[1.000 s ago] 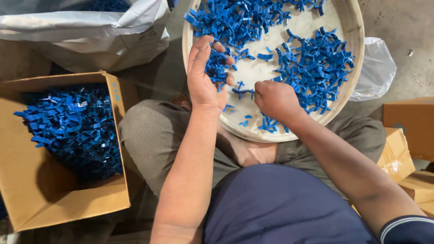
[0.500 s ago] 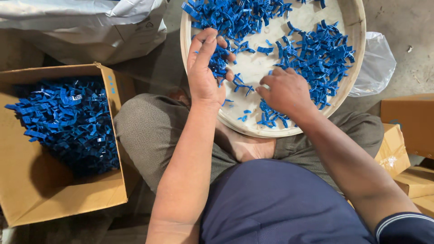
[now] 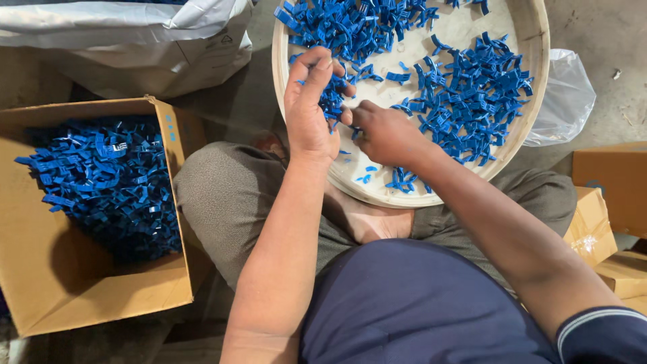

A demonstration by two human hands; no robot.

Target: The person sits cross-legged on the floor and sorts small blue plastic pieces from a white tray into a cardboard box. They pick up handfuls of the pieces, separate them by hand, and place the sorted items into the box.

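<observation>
A cardboard box point(image 3: 40, 283) stands at the left, part-filled with blue plastic clips point(image 3: 108, 185); a grey-white plastic sack point(image 3: 128, 40) lies beyond it at the top left; a clear plastic bag point(image 3: 563, 101) and brown cartons point(image 3: 606, 202) sit at the right on the concrete floor point(image 3: 606, 40)

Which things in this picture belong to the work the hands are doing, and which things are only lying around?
In use:
- left hand, holding a bunch of small blue plastic clips
- right hand, touching those clips
- round pale tray with loose blue clips
- open brown cardboard box filled with blue clips

Lying about:
- white plastic sack
- clear plastic bag
- closed cardboard boxes
</observation>
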